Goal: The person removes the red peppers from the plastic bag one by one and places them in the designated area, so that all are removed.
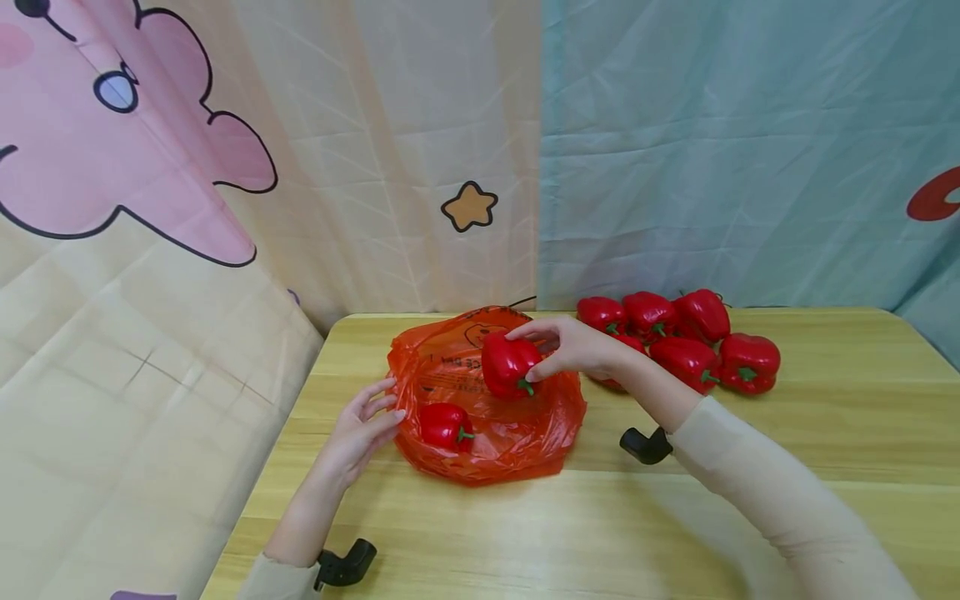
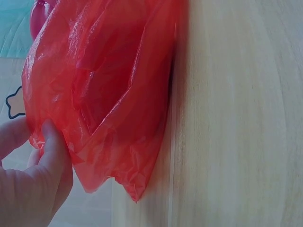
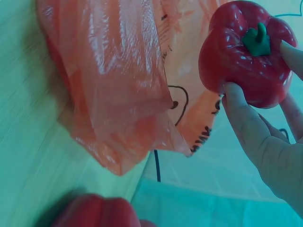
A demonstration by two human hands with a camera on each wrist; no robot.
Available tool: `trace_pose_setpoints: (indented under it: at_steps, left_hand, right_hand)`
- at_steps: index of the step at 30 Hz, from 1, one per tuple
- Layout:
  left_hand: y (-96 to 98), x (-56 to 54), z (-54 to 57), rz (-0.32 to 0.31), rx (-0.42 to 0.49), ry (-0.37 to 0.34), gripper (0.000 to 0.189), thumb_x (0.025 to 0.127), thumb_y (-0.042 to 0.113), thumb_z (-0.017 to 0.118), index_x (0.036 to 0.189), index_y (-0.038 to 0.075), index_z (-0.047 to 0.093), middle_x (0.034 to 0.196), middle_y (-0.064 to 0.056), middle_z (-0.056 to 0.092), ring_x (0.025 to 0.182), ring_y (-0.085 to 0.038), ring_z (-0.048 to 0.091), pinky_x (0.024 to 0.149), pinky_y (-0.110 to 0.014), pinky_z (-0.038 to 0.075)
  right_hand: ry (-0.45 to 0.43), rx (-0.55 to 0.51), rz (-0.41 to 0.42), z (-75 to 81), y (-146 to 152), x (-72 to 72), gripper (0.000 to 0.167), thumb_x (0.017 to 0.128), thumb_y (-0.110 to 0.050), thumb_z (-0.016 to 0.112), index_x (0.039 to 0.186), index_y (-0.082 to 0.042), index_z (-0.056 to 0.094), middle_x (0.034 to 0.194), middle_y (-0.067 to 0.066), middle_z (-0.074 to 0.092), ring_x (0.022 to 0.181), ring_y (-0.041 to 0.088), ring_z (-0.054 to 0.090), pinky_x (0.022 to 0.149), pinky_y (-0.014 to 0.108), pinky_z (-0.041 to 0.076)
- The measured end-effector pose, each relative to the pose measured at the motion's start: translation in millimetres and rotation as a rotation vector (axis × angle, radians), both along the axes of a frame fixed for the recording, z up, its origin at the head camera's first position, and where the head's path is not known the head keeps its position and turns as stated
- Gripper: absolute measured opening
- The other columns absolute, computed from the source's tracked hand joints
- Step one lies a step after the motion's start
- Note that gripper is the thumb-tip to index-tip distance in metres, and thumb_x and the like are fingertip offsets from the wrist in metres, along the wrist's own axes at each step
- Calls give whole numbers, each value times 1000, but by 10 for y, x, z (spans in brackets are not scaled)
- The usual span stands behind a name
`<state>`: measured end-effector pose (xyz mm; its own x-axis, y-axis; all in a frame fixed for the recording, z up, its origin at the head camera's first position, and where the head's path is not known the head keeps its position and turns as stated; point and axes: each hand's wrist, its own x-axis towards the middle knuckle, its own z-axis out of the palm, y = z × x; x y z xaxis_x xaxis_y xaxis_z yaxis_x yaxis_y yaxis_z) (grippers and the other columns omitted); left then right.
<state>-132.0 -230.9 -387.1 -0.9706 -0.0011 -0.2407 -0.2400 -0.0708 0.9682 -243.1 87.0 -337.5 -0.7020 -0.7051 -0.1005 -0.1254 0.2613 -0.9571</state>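
An orange-red plastic bag [image 1: 480,467] lies spread open on the table, its wrinkled side filling much of the left wrist view. One red bell pepper [image 1: 444,425] with a green stem sits inside it, near the front left. My right hand [image 1: 573,346] grips another red bell pepper [image 3: 241,56] between thumb and fingers, holding it above the bag's opening. At the bag's left edge, my left hand [image 1: 367,425] pinches the thin plastic [image 2: 37,142] between thumb and fingers.
Several red bell peppers [image 1: 682,358] lie grouped at the back right of the wooden table [image 1: 525,542], behind my right forearm. A printed curtain [image 1: 637,167] hangs along the table's back edge. Each wrist carries a black camera mount [image 1: 345,564].
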Motion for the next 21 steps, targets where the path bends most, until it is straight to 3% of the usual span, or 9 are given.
trace_pose_setpoints:
  at_steps: [21]
  left_hand:
    - [4, 3, 10, -4, -19, 4, 56, 91, -1, 55, 141, 5, 32, 119, -10, 48, 90, -9, 60, 83, -24, 51]
  right_hand:
    - [90, 35, -61, 43, 472, 196, 59, 73, -6, 77, 128, -3, 55, 130, 17, 51, 107, 32, 56, 80, 38, 53]
